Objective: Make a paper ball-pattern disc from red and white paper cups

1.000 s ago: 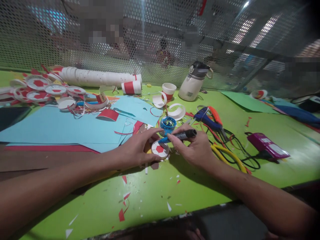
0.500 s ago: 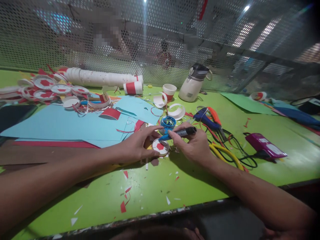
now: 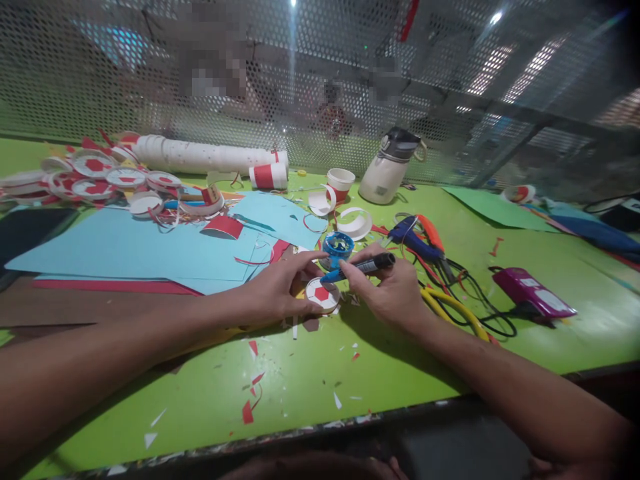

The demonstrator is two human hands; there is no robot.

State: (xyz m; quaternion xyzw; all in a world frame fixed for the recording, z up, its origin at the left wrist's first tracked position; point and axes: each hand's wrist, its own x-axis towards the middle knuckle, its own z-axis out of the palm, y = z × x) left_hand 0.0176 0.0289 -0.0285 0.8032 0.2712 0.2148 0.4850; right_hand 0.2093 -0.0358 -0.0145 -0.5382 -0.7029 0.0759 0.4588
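My left hand (image 3: 287,287) pinches the left edge of a small white paper disc (image 3: 318,301) with a red hexagon in its middle, the thumb at its near side and the fingers at its far side. In my right hand (image 3: 387,287) is a marker (image 3: 360,265), blue towards the tip and black at the other end. Its tip meets the disc's upper part, near the red shape. Just beyond the disc stands a blue roll of tape (image 3: 339,245), partly behind the marker.
Blue paper sheets (image 3: 115,243) and a pile of paper discs (image 3: 93,163) lie left. A paper cup (image 3: 341,185) and a bottle (image 3: 387,167) stand behind. Rightward are a blue-orange glue gun (image 3: 417,237), cables and a purple box (image 3: 533,292). Paper scraps litter the green table (image 3: 400,387).
The whole view has shifted slightly. Both hands keep their hold, and the marker tip stays on the disc with hardly any visible movement.
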